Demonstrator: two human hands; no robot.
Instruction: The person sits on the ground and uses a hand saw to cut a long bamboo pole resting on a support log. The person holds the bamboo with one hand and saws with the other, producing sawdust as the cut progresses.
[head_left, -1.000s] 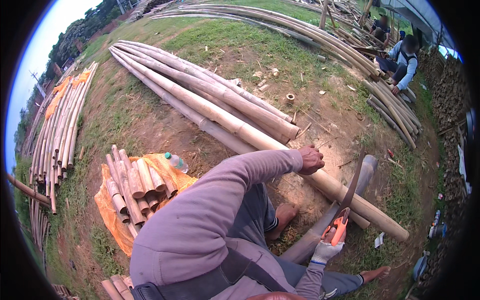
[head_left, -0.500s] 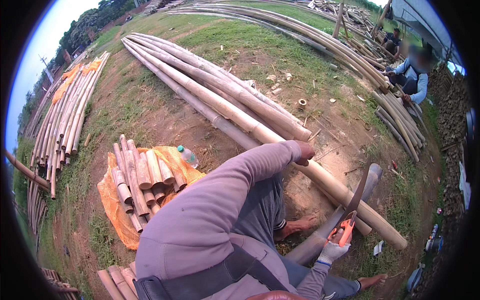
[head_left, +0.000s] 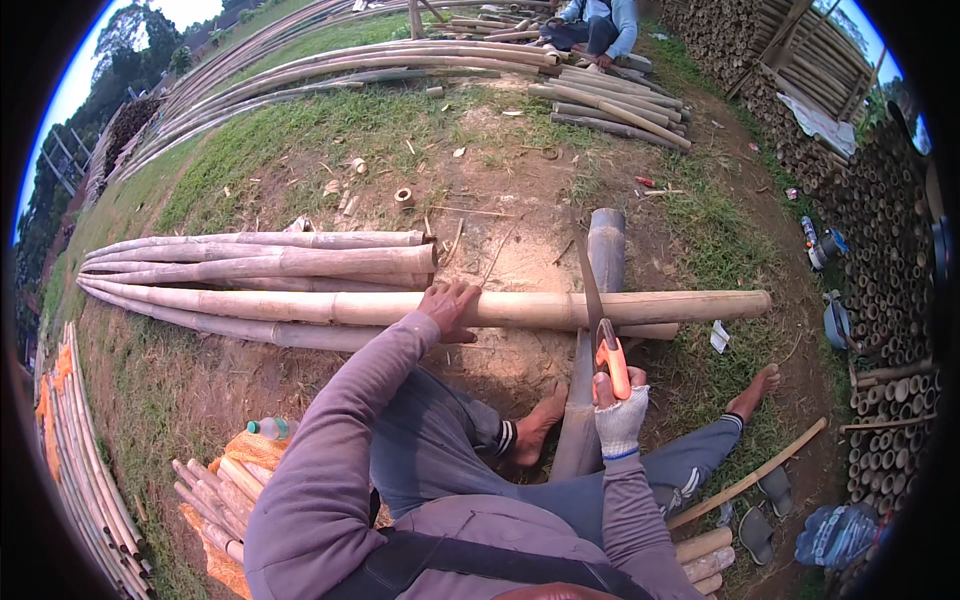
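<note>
A long pale bamboo pole (head_left: 540, 309) lies crosswise before me, resting on a thick grey bamboo log (head_left: 606, 245) that runs away from me. Bare and wrapped over the pole's top, my left hand (head_left: 450, 308) grips it left of the log. In a white glove, my right hand (head_left: 620, 408) is closed round the orange handle of a handsaw (head_left: 591, 270). The saw's dark blade stands across the pole, close to where pole and log cross; whether its teeth touch cannot be made out. More bamboo poles (head_left: 350, 262) lie alongside the pale one.
Cut bamboo pieces (head_left: 215, 495) lie on orange netting (head_left: 245, 452) beside a clear bottle (head_left: 268, 429). At the back sits another person (head_left: 600, 30) among poles. Stacked bamboo (head_left: 890, 250) lines the right; sandals (head_left: 757, 535) and a plastic jug (head_left: 840, 535) are near right.
My view has swung to the right, so the pole now runs level across it. My left hand still holds the pole; the saw now stands upright over it beside the log.
</note>
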